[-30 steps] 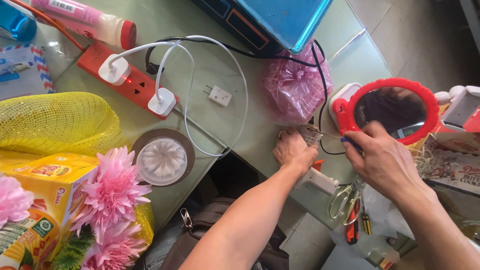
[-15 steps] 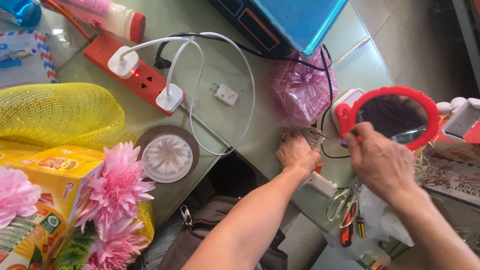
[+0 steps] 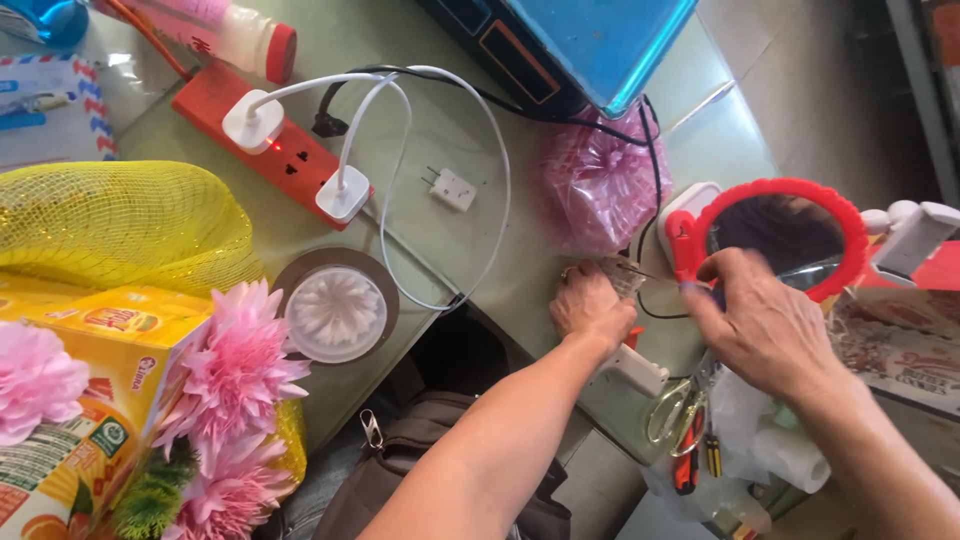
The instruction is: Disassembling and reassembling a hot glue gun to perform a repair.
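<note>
By the red mirror [image 3: 775, 235], our left hand [image 3: 592, 308] and right hand [image 3: 755, 325] pinch a crinkly clear wrapper [image 3: 622, 272] together; cable [image 3: 655, 150] nearby could snag

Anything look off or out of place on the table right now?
One oddity: a white plug adapter lies loose on the green table, prongs exposed, beside the red power strip. Nothing looks spilled or broken near the left hand or right hand.
</note>
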